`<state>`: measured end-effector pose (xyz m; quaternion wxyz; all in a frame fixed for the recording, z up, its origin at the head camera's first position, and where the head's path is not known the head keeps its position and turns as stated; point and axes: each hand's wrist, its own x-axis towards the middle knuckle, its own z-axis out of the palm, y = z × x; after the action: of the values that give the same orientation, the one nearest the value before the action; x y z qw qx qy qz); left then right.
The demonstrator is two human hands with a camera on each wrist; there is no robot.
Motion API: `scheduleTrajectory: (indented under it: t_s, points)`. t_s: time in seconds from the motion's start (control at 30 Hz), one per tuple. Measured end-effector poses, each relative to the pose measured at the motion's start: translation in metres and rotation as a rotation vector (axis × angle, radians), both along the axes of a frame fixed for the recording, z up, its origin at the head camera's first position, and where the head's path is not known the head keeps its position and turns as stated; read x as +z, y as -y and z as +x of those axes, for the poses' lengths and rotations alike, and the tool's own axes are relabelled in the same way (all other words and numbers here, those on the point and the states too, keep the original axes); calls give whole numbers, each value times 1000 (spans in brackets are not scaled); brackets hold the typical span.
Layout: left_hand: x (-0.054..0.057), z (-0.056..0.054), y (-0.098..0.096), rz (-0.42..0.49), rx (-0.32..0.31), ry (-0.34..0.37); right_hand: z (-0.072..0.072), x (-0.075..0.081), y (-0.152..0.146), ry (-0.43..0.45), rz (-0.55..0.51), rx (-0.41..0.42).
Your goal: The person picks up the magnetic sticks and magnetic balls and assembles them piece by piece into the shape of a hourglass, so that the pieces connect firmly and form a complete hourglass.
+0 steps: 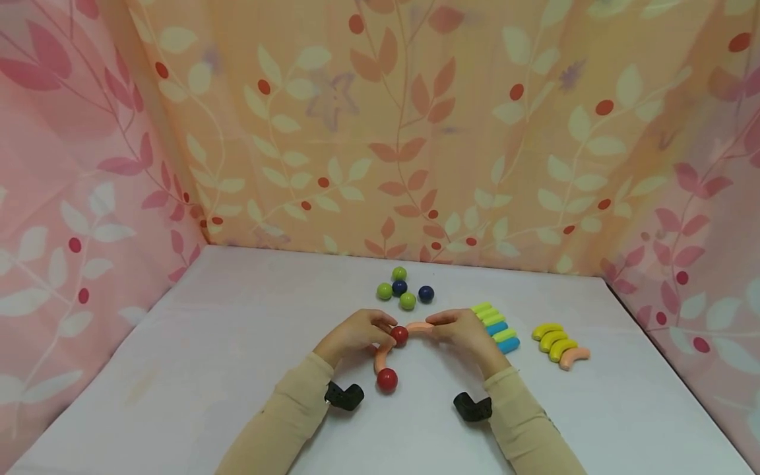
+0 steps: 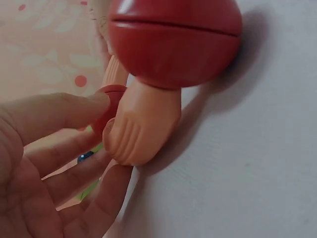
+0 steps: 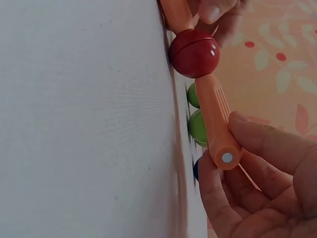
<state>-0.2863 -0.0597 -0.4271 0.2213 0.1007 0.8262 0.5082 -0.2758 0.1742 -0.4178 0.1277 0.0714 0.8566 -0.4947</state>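
A black device [image 1: 344,396] on the left wrist sits left of the middle red ball [image 1: 400,336] and nearer the person. The left hand [image 1: 356,331] comes in from the ball's left, thumb and fingers pinching it. From the ball, the left orange piece [image 1: 380,361] curves toward the person, ending at the near red ball [image 1: 387,380]. Just beyond the middle red ball cluster three green balls [image 1: 384,291] and two dark blue balls [image 1: 425,293], the farther blue one slightly right. The right orange piece [image 1: 418,326] touches the middle ball's right side; a silvery disc [image 3: 227,157] shows on its other end, where the right hand [image 1: 460,331] grips it between thumb and fingers. Another black device [image 1: 473,407] is on the right wrist. Farther right of the ball, light-green and blue sticks [image 1: 496,328] lie in a row, partly hidden by the right hand. Rightmost from the ball, four yellow curved pieces [image 1: 553,340] lie beside a spare orange piece [image 1: 574,355].
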Motion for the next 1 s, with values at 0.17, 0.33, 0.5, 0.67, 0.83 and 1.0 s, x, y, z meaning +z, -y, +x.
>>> scheduleTrajectory:
  t_s: [0.17, 0.33, 0.5, 0.67, 0.83, 1.0]
  points:
    - [3, 4, -4, -60, 8, 14, 2, 1, 0, -5, -7, 9]
    - [6, 7, -6, -71, 13, 21, 2, -1, -1, 4, -13, 8]
    - [5, 7, -5, -68, 39, 23, 1, -5, -3, 31, -19, 8]
    - [6, 7, -5, -72, 55, 14, 0, -6, -6, 28, -28, 21]
    - [10, 5, -5, -60, 53, 14, -3, -2, -7, 12, 54, 47]
    - [9, 4, -3, -62, 59, 41, -9, 0, -6, 11, 80, 104]
